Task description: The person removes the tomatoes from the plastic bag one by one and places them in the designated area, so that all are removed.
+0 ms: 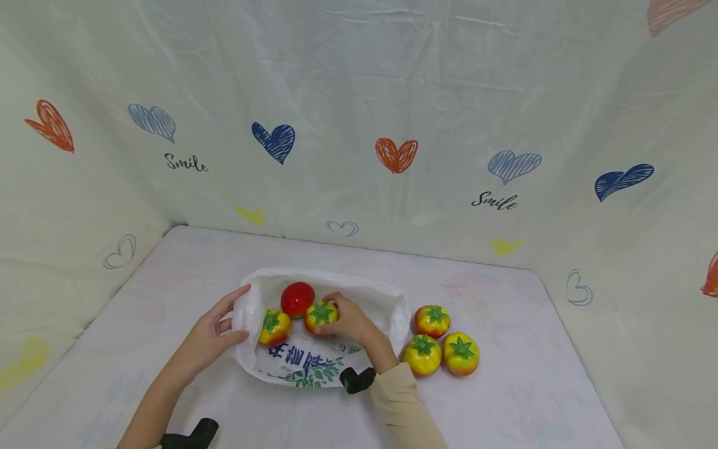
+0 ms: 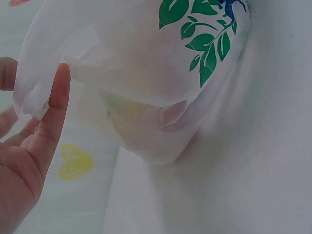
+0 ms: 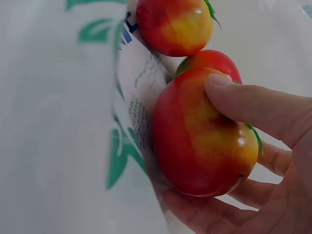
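Note:
A white plastic bag [image 1: 387,307] printed with green leaves and blue writing lies on its side, its mouth facing me. My left hand [image 1: 212,330] holds the left edge of that mouth; in the left wrist view the fingers [image 2: 58,97] grip the thin plastic. Inside the bag, my right hand [image 1: 356,319] grips a yellow-and-red tomato [image 3: 202,141] with green leaves on top. The thumb lies over it and the other fingers are beneath. Beside it in the bag are a red tomato [image 1: 297,299] and another yellow-red tomato [image 1: 276,328].
Three more yellow-red tomatoes, one at the back [image 1: 432,321], one at the left [image 1: 422,355] and one at the right [image 1: 461,353], sit grouped right of the bag. They rest on a white-covered table [image 1: 521,386]. A heart-printed curtain [image 1: 336,81] surrounds the table's back and sides.

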`<state>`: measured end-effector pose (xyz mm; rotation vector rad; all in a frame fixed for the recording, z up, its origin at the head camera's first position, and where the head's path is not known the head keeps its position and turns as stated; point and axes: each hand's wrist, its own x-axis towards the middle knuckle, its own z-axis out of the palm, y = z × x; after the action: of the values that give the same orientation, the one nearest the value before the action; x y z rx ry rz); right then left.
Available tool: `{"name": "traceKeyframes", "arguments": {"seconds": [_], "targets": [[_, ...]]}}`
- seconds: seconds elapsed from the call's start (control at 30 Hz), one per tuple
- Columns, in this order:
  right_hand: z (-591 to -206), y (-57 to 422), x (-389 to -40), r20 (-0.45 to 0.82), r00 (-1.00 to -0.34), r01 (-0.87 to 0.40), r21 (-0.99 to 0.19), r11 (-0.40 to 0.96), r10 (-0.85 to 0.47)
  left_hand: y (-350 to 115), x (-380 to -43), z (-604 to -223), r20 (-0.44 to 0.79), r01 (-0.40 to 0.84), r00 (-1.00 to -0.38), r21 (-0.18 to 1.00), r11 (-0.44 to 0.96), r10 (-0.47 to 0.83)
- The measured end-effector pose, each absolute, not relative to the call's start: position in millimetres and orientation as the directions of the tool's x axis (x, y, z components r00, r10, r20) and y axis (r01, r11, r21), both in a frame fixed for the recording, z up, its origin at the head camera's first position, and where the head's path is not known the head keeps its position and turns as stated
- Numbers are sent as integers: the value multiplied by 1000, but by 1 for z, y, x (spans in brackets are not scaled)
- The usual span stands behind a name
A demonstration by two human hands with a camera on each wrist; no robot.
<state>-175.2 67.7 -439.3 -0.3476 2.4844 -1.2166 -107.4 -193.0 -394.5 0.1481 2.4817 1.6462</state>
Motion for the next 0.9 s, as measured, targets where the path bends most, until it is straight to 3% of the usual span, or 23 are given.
{"name": "traceKeyframes", "arguments": {"seconds": [0.37, 0.9], "targets": [[-442, 63, -173, -213, -875, -112, -784, 611, -434, -194, -107, -395, -64, 8, -982, 926, 378, 178], [-441, 64, -171, -236, -871, -115, -754, 646, -431, -194, -106, -395, -63, 10, -982, 926, 378, 180]]}}
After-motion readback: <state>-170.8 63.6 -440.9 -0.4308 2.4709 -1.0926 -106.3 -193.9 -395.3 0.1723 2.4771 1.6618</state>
